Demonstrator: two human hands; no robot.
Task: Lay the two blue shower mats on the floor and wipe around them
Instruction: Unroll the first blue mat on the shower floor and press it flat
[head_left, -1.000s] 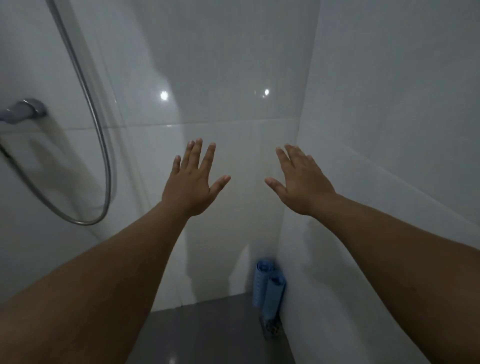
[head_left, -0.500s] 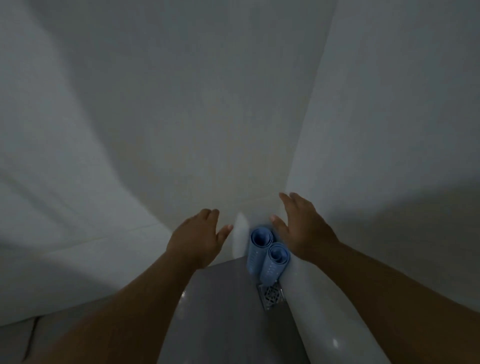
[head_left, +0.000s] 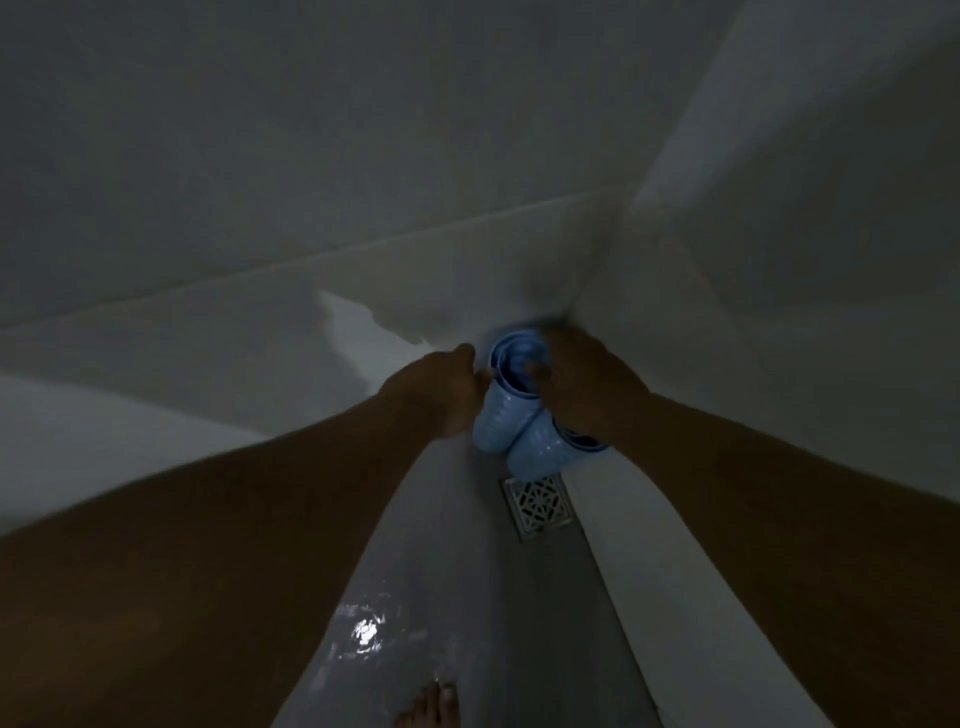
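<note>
Two blue shower mats stand rolled up in the shower's far corner. The rear mat (head_left: 506, 415) shows its open top, and the front mat (head_left: 537, 454) leans beside it, partly hidden by my right wrist. My left hand (head_left: 441, 387) is curled against the rear mat's left side. My right hand (head_left: 576, 379) is over the top of the rolls, its thumb inside the rear mat's opening. The frame is dim and blurred.
A square metal floor drain (head_left: 537, 501) lies just in front of the mats. The grey floor (head_left: 457, 597) is wet and shiny. White tiled walls (head_left: 260, 208) close in on the left, back and right. A bare foot (head_left: 431, 709) shows at the bottom edge.
Both hands came down from chest height to the corner and closed around the rolled mats. The view tilted downward, so the shower hose and tap left the frame.
</note>
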